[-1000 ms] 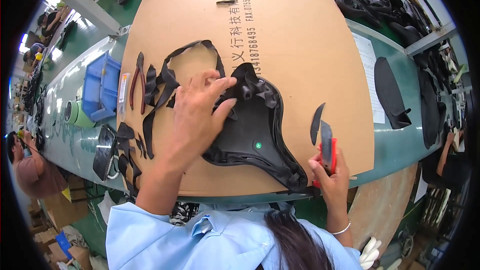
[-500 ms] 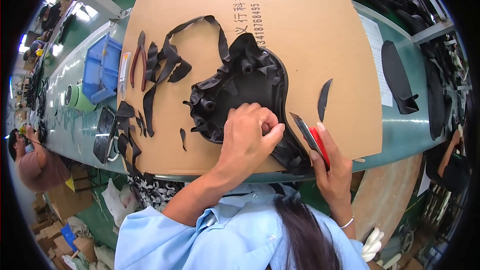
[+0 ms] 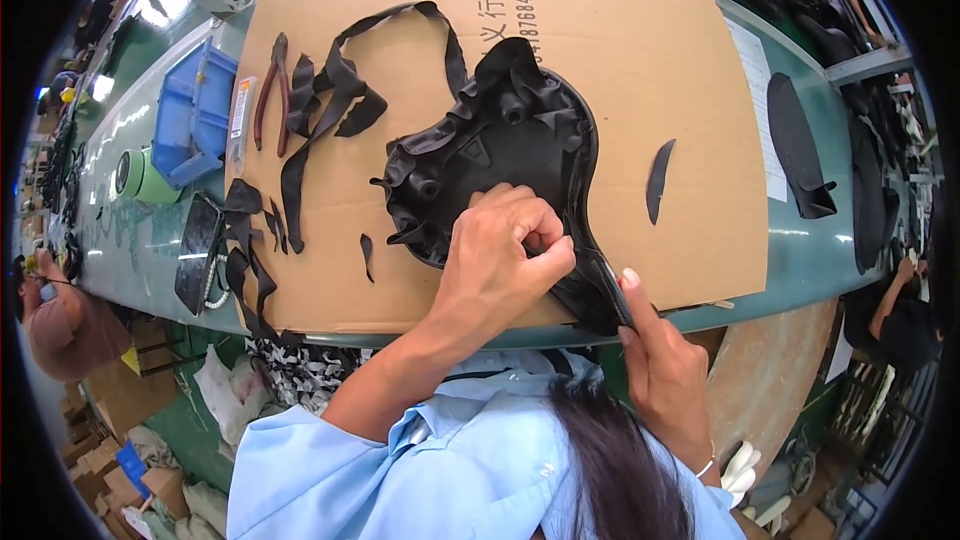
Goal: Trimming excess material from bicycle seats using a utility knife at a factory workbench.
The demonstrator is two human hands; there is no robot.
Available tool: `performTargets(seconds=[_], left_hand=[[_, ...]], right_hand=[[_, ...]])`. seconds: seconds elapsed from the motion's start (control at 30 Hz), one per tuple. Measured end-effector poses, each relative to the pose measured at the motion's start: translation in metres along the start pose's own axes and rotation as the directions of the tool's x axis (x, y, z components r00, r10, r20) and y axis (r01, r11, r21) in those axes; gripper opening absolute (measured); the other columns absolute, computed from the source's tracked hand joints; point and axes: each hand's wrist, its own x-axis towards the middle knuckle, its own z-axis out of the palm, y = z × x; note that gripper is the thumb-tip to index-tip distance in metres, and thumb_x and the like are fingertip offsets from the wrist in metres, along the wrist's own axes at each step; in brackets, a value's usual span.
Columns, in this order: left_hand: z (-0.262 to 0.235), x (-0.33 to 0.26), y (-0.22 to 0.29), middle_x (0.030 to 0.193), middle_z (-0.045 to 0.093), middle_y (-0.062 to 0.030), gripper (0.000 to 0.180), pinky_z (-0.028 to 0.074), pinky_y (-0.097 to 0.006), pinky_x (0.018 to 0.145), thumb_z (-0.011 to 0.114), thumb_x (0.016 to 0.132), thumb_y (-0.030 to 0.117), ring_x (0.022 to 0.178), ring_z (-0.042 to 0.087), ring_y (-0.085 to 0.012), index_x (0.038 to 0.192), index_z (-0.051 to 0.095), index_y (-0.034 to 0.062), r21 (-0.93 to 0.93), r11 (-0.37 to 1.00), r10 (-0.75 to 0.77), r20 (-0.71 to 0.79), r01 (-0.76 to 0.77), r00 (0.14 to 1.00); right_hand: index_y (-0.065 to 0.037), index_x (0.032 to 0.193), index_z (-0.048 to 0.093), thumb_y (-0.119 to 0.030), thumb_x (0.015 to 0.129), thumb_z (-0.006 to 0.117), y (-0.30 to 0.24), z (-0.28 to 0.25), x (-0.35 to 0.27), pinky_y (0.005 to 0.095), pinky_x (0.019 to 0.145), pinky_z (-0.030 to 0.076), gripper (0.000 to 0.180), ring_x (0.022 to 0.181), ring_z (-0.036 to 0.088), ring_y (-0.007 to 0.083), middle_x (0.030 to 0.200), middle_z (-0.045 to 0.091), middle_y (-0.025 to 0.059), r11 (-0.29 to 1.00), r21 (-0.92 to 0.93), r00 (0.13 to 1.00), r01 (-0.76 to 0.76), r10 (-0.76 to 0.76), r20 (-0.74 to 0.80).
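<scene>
A black saddle-shaped part point(image 3: 510, 140) lies underside up on a large sheet of brown cardboard point(image 3: 620, 60), its rim covered in wrinkled black material. My left hand point(image 3: 500, 260) pinches a fold of that material at the part's near edge. My right hand point(image 3: 660, 370) grips a cutter point(image 3: 612, 288), forefinger stretched along it, with the blade laid against the narrow near end of the part right beside my left fingers. Most of the cutter's handle is hidden in my palm.
Black trimmed strips point(image 3: 340, 90) and red-handled pliers point(image 3: 270, 90) lie at the cardboard's left, with a small black offcut point(image 3: 658, 180) at its right. A blue bin point(image 3: 195, 110) and a green tape roll point(image 3: 140, 177) stand on the green bench. Other people work at far left point(image 3: 50, 310) and far right point(image 3: 900, 310).
My left hand came down from the part's upper left to its near edge and closed on the material. My right hand brought the cutter up from the cardboard's edge to the part.
</scene>
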Motion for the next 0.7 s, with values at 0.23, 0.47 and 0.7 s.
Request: performTargets(seconds=[0.23,0.47,0.7], left_hand=[[-0.013,-0.004,-0.005,0.062,0.056,-0.0049,0.013,0.039,-0.03,0.066,0.066,0.065,0.011,0.064,0.052,-0.0203,0.062,0.057,0.0017,-0.105,0.991,0.104,0.162,-0.088,0.981],[-0.01,-0.005,-0.002,0.063,0.058,-0.0039,0.013,0.04,-0.029,0.064,0.068,0.066,0.009,0.065,0.053,-0.016,0.063,0.058,0.0007,-0.178,0.984,0.046,0.078,-0.031,0.996],[-0.018,0.005,-0.014,0.091,0.062,-0.0009,0.009,0.041,-0.024,0.079,0.067,0.079,0.001,0.087,0.053,-0.0073,0.086,0.062,0.004,-0.98,0.19,-0.062,0.043,0.054,0.997]], right_hand=[[-0.019,0.133,0.055,-0.001,0.084,0.062,0.015,-0.008,0.027,0.0347,0.055,0.046,0.053,0.057,0.059,0.0235,0.075,0.063,0.0118,0.951,0.156,0.949,0.266,-0.23,-0.217],[-0.022,0.135,0.052,-0.007,0.083,0.063,0.017,-0.022,0.009,0.0388,0.048,0.039,0.055,0.05,0.052,0.0272,0.058,0.049,0.0092,0.973,-0.064,0.975,0.223,-0.223,0.003],[-0.014,0.137,0.049,-0.003,0.087,0.06,0.002,-0.004,-0.046,0.0349,0.055,0.047,0.053,0.056,0.059,0.0284,0.08,0.065,0.0155,0.975,0.185,0.992,-0.125,0.124,0.019]])
